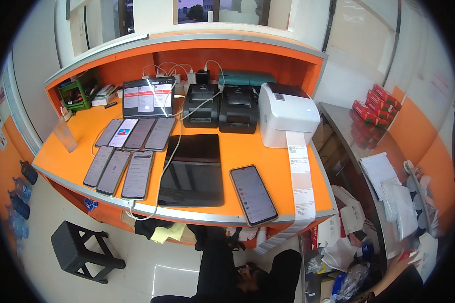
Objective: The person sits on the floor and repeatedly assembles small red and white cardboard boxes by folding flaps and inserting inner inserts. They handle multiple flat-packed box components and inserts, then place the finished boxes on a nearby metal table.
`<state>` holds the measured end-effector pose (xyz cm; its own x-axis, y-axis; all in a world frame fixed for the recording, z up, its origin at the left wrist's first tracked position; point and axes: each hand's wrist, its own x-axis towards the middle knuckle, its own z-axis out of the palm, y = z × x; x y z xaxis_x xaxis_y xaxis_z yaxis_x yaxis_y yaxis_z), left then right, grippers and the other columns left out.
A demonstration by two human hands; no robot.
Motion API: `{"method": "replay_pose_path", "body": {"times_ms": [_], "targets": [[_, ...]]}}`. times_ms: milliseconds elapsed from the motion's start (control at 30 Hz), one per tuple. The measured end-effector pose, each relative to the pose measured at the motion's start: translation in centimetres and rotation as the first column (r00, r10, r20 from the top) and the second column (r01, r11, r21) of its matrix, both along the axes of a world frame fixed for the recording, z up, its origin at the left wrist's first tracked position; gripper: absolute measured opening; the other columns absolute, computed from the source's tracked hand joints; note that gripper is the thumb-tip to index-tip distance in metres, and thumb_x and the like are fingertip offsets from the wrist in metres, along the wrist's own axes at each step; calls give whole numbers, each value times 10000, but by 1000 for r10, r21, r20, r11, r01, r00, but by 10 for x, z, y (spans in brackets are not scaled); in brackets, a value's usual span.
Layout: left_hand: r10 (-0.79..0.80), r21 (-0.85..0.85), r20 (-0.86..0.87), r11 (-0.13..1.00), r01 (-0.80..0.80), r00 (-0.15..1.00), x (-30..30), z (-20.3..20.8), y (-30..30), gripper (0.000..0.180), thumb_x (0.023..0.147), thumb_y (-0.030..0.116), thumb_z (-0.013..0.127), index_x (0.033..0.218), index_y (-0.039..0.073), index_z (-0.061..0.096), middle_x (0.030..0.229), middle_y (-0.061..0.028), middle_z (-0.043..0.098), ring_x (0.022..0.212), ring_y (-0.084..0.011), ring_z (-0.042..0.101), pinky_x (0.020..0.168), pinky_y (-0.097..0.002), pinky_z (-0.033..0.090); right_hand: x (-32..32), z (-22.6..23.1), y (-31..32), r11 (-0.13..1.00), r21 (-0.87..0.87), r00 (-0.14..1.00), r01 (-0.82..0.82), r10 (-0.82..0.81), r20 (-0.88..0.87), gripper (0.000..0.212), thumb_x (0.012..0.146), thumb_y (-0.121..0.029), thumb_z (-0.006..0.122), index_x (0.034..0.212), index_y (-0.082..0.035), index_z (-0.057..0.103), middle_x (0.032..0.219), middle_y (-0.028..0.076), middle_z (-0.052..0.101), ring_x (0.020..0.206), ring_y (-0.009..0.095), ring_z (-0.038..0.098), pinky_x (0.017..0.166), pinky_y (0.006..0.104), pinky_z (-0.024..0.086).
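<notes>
A: Below the worktop (239, 154), what do we lose?
B: Left hand (247, 280): dim between dark-clad thighs (284, 275). Open or gripping, we can't tell. Right hand (400, 263): lower right, partly cut off; grip likewise unclear to us.
A: Nearest things?
B: Phone (253, 194), worktop's front edge, beyond the left. White packet (426, 256), just beside the right.

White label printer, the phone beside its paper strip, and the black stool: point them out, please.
White label printer (289, 114), head view: white casing.
Phone (253, 195), head view: lit screen.
Black stool (68, 244), head view: seat.
</notes>
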<state>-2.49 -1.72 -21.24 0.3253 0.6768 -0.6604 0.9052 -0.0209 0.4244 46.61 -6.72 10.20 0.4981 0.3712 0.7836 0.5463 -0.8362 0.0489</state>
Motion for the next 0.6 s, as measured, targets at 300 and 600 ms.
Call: {"method": "replay_pose_path", "body": {"times_ms": [300,600], "targets": [[-6,-22,-26,1000,5,1000,-3,-1,-7,884,778,510,597,1454,158,148,1429,-220,285,1297,-447,299,1043,-562,254,68,25,-68,996,-8,880,-91,77,-469,313,894,-166,548,1184,-48,533,1128,177,569,1072,306,546,864,399,454],[-7,-46,-63,999,4,998,2,4,-3,883,778,517,596,1454,159,155,1424,-219,294,1297,-443,300,1043,-562,254,60,31,-50,943,288,963,-165,217,-159,227,842,-159,602,1038,-48,625,975,167,643,854,327,625,805,385,471]]}}
